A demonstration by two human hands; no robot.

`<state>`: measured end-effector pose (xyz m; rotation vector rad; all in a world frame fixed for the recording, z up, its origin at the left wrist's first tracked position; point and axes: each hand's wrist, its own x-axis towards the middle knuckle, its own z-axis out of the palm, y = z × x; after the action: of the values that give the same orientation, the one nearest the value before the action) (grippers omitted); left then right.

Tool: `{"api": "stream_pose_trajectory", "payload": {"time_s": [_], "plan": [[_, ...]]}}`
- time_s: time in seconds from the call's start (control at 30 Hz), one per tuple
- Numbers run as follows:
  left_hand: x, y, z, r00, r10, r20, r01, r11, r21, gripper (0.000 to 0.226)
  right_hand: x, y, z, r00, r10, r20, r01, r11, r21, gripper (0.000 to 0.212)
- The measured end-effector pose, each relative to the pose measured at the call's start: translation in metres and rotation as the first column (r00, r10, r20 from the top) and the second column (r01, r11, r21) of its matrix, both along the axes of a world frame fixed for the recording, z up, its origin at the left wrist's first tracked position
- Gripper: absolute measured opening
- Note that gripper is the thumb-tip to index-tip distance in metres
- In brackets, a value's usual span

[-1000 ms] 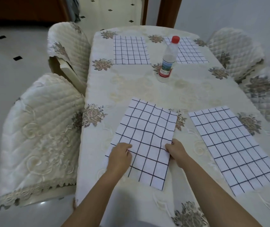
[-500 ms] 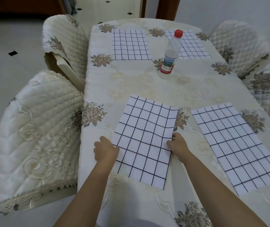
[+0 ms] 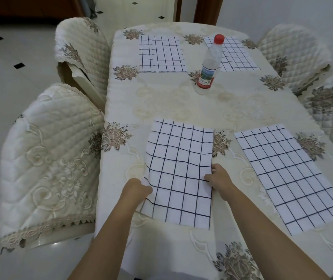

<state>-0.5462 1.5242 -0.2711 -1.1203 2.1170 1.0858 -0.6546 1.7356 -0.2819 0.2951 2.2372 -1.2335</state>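
A white placemat with a dark grid (image 3: 178, 168) lies on the near left part of the table (image 3: 181, 104). My left hand (image 3: 136, 190) grips its left edge, which is lifted and bowed a little off the cloth. My right hand (image 3: 219, 177) pinches its right edge, thumb on top. The mat now sits nearly square to the table's edge.
Three more grid placemats lie at the near right (image 3: 288, 174), far left (image 3: 162, 54) and far right (image 3: 233, 53). A clear bottle with a red cap (image 3: 210, 66) stands mid-table. Quilted chairs flank the table at left (image 3: 48, 158) and right (image 3: 294, 57).
My left hand moved from the mat's surface to its left edge and took hold of it. Both hands turned the mat from a slant to nearly straight, and its left edge has risen.
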Motion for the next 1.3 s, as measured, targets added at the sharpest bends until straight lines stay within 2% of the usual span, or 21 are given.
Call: {"api": "stream_pose_trajectory", "payload": {"time_s": [0.07,0.17,0.27,0.33,0.47,0.67,0.87,0.97,1.07,1.13,1.23,1.3], "plan": [[0.01,-0.002,0.006,0.999,-0.048,0.016,0.046,0.988,0.151,0.024,0.001,0.001,-0.001,1.0,0.002,-0.03,-0.001,1.0,0.014,0.036],[0.019,-0.006,0.007,0.994,-0.099,0.051,0.086,0.975,0.206,0.026,0.005,0.002,-0.002,0.996,0.002,-0.091,0.0,1.0,0.019,0.038],[0.018,-0.006,0.002,0.991,0.06,-0.122,-0.041,0.987,0.152,0.035,0.011,0.001,-0.003,0.991,-0.006,-0.131,0.01,0.999,0.032,0.036],[0.014,-0.005,-0.003,0.973,0.076,-0.217,-0.063,0.996,0.066,0.041,0.014,0.002,-0.003,0.99,-0.017,-0.137,0.022,0.999,0.035,0.034],[0.018,0.0,-0.007,0.988,-0.015,-0.151,0.031,0.994,0.102,0.042,0.018,0.003,-0.003,0.988,-0.004,-0.153,0.015,0.997,0.071,0.035],[0.031,0.003,-0.014,0.992,-0.057,-0.111,0.071,0.99,0.125,0.036,0.019,0.001,-0.005,0.979,0.024,-0.203,-0.003,0.995,0.103,0.033],[0.03,-0.001,-0.016,0.979,-0.122,-0.162,0.117,0.992,-0.042,0.041,0.023,0.001,-0.003,0.977,0.03,-0.21,-0.004,0.992,0.124,0.03],[0.029,-0.003,-0.019,0.978,-0.109,-0.18,0.102,0.994,-0.046,0.04,0.022,0.003,-0.002,0.976,0.019,-0.217,0.009,0.992,0.125,0.034],[0.025,-0.005,-0.023,0.982,-0.107,-0.153,0.098,0.993,-0.063,0.037,0.019,0.004,-0.001,0.974,0.028,-0.226,0.009,0.987,0.16,0.034],[0.021,-0.006,-0.02,0.985,-0.144,-0.096,0.133,0.985,-0.112,0.029,0.016,0.003,0.0,0.967,0.054,-0.248,0.007,0.971,0.237,0.033],[0.007,0.0,-0.007,0.988,-0.155,0.02,0.154,0.943,-0.294,0.038,0.009,-0.003,-0.003,0.932,0.153,-0.328,-0.004,0.911,0.412,0.04],[-0.007,0.007,0.002,0.982,-0.189,-0.007,0.162,0.863,-0.479,0.032,0.006,-0.011,-0.008,0.87,0.287,-0.4,-0.046,0.856,0.515,0.041]]}}
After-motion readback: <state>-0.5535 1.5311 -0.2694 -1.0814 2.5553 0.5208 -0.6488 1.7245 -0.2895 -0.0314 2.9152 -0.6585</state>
